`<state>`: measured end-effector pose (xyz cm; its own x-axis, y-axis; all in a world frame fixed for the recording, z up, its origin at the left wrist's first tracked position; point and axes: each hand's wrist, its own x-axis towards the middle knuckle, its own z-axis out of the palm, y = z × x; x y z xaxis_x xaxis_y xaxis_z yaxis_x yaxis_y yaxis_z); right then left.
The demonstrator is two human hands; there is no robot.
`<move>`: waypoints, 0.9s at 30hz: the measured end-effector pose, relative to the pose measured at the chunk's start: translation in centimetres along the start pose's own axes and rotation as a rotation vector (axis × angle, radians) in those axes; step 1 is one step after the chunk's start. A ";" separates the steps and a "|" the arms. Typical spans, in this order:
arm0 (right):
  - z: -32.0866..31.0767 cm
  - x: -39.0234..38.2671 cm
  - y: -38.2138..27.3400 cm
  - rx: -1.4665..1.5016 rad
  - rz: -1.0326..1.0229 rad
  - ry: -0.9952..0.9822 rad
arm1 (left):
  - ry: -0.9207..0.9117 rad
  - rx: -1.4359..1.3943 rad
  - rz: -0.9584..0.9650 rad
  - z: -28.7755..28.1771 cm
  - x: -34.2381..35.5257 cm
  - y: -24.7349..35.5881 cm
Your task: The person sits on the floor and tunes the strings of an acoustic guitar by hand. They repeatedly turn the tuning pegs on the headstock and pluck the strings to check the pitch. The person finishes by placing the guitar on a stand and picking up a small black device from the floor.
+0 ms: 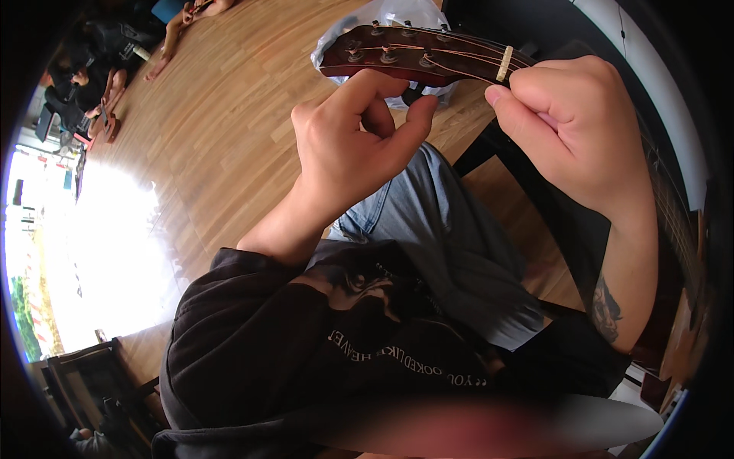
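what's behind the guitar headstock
A translucent plastic bag shows past the upper and lower edges of the headstock, with wooden floor beyond. Whatever lies directly behind it is covered.

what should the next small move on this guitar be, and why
Perhaps a slight turn of the dark tuning peg with the left hand: its thumb and forefinger are at that peg, and strings run over the pale nut to the posts on the headstock. The right hand is closed beside the nut; whether it pinches a string is hidden.
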<state>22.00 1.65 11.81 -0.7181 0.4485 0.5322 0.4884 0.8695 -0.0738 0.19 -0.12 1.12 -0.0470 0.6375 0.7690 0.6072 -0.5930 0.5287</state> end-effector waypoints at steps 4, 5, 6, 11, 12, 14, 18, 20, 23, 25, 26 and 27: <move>0.0 0.1 0.3 -0.009 -0.017 -0.028 | 0.064 0.074 0.362 0.9 0.3 -1.6; -0.2 0.1 0.3 -0.006 -0.023 -0.031 | 0.030 0.043 0.359 0.7 0.4 -1.6; -0.2 0.1 0.3 -0.002 -0.031 -0.035 | -0.004 0.013 0.355 0.2 0.4 -1.6; 0.1 0.2 0.3 0.011 -0.032 -0.026 | -0.059 -0.065 0.056 -1.3 -0.1 0.1; 0.1 0.2 0.3 0.009 -0.032 -0.028 | -0.027 -0.019 0.016 -0.9 -0.2 0.0; 0.1 0.2 0.3 0.020 -0.034 -0.027 | 0.018 0.015 -0.012 -0.4 -0.3 -0.2; 0.0 0.1 0.3 0.018 -0.033 -0.033 | 0.058 -0.059 0.056 0.6 0.0 -1.1; 0.1 0.0 0.4 0.013 -0.031 -0.037 | 0.065 -0.062 0.076 0.7 -0.1 -0.9; 0.1 0.2 0.4 -0.001 -0.043 -0.045 | 0.087 -0.024 0.159 0.6 -0.3 -0.6; 0.0 0.1 0.3 -0.008 -0.031 -0.053 | 0.102 -0.013 0.322 1.2 0.0 -1.6; -0.1 0.0 0.2 -0.011 -0.020 -0.058 | 0.056 -0.031 0.320 1.0 0.1 -1.6; -0.1 0.0 0.3 -0.013 -0.014 -0.060 | 0.022 -0.066 0.287 0.8 0.2 -1.6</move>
<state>22.15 1.87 11.91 -0.7532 0.4481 0.4816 0.4840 0.8733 -0.0555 -0.19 1.33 0.15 0.1016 0.4289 0.8976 0.5452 -0.7787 0.3104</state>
